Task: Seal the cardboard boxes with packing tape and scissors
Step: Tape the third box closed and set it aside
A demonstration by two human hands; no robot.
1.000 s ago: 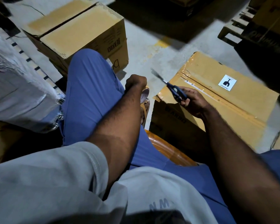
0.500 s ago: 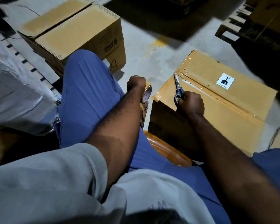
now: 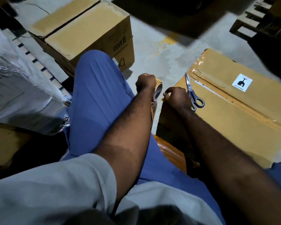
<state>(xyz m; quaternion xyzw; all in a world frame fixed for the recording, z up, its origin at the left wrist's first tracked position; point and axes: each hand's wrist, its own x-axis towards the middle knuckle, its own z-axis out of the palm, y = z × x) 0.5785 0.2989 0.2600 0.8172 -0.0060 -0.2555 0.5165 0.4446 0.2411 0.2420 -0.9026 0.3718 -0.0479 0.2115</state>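
A taped cardboard box [image 3: 234,124] sits on the concrete floor at the right, its centre seam covered in glossy tape. A second, unsealed cardboard box [image 3: 88,31] stands further off at the left. The left hand [image 3: 145,82] is closed in a fist round a packing tape roll [image 3: 158,93], just beside the taped box's near corner. The right hand [image 3: 177,99] rests on that corner with curled fingers; whether they pinch anything cannot be told. Closed scissors [image 3: 193,95] lie on the box top beside it.

Premises were a warehouse or packing bay. The bare concrete floor [image 3: 161,51] carried a yellow marking [image 3: 173,38], and printed cartons [image 3: 88,30] stood on it. A wooden pallet [image 3: 243,25] and a film-wrapped load [image 3: 15,88] were nearby
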